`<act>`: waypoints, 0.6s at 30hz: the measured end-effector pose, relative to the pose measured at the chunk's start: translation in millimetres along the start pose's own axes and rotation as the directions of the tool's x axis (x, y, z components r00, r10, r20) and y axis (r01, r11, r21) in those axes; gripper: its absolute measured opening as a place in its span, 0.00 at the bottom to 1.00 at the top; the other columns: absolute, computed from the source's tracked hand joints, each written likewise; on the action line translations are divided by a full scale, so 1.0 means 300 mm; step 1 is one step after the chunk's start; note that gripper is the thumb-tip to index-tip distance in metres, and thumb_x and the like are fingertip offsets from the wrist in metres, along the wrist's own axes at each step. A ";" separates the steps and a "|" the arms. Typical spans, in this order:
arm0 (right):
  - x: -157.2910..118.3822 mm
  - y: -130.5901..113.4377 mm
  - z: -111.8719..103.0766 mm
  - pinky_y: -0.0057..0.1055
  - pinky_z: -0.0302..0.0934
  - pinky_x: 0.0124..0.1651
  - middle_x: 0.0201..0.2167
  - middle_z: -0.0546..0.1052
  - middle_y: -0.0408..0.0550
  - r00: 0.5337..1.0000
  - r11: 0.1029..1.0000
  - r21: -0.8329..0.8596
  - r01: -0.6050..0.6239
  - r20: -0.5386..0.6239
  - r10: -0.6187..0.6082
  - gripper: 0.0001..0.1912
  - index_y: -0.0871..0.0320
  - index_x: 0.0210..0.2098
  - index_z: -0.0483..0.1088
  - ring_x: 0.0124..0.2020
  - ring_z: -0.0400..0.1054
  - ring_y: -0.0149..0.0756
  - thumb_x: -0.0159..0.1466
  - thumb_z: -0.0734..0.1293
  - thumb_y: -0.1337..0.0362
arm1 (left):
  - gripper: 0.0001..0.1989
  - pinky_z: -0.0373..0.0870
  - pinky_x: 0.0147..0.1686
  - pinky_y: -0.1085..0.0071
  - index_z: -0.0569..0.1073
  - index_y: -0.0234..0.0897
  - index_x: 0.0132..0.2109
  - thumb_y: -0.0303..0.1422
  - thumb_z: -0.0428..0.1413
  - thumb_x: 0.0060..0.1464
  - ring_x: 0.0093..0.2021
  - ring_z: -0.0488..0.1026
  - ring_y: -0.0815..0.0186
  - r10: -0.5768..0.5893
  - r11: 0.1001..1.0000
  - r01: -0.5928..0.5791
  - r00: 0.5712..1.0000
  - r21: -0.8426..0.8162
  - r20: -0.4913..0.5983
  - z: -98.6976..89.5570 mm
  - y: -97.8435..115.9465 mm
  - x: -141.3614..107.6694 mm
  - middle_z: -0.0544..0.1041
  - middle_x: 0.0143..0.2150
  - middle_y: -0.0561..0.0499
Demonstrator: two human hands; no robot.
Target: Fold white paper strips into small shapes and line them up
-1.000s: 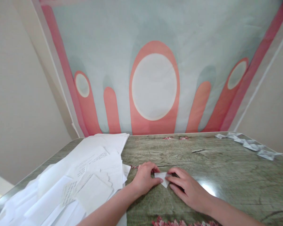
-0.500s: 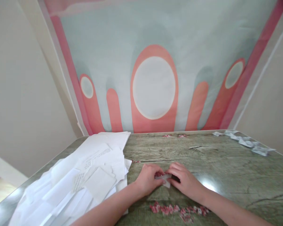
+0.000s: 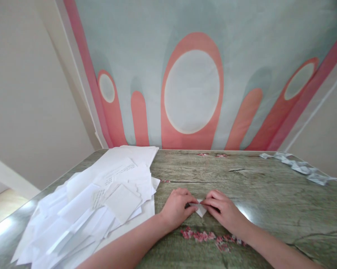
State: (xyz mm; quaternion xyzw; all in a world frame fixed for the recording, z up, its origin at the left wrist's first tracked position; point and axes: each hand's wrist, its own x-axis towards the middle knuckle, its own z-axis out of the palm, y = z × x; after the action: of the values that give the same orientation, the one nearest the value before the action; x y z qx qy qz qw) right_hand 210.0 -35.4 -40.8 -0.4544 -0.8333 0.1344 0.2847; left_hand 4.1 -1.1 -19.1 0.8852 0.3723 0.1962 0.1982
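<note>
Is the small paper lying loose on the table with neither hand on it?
No, the left hand and the right hand both have fingers on the small white paper.

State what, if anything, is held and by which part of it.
A small folded white paper: the left hand pinches its left side, the right hand its right side.
</note>
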 end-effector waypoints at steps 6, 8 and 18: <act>-0.010 0.011 -0.009 0.32 0.58 0.40 0.33 0.68 0.47 0.996 0.994 -0.087 0.072 0.051 -0.068 0.12 0.54 0.41 0.72 0.37 0.63 0.36 0.66 0.58 0.68 | 0.08 0.62 0.39 0.70 0.76 0.42 0.39 0.34 0.53 0.56 0.38 0.67 0.65 0.135 0.973 -0.137 0.991 0.185 0.027 -0.002 0.004 -0.006 0.72 0.36 0.50; -0.012 0.008 -0.012 0.33 0.58 0.39 0.34 0.68 0.48 0.994 0.987 -0.129 0.099 0.057 -0.092 0.12 0.55 0.42 0.71 0.37 0.63 0.36 0.66 0.57 0.68 | 0.09 0.62 0.38 0.70 0.76 0.41 0.38 0.35 0.51 0.58 0.38 0.67 0.65 0.180 0.946 -0.186 0.983 0.264 0.047 -0.006 0.010 -0.007 0.71 0.36 0.50; -0.018 -0.008 -0.019 0.36 0.58 0.39 0.36 0.68 0.49 0.979 0.921 -0.343 0.186 0.145 -0.144 0.10 0.57 0.43 0.68 0.37 0.63 0.38 0.65 0.58 0.69 | 0.10 0.62 0.39 0.65 0.71 0.39 0.44 0.35 0.49 0.59 0.40 0.66 0.61 0.212 0.821 -0.262 0.965 0.507 0.155 -0.034 0.077 -0.017 0.70 0.37 0.49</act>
State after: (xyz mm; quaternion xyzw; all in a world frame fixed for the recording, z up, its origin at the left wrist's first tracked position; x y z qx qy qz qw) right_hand 214.2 -41.5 -37.3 -0.4178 -0.8943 -0.0163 0.1592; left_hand 9.2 -17.5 0.0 0.9529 0.2892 0.0697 -0.0594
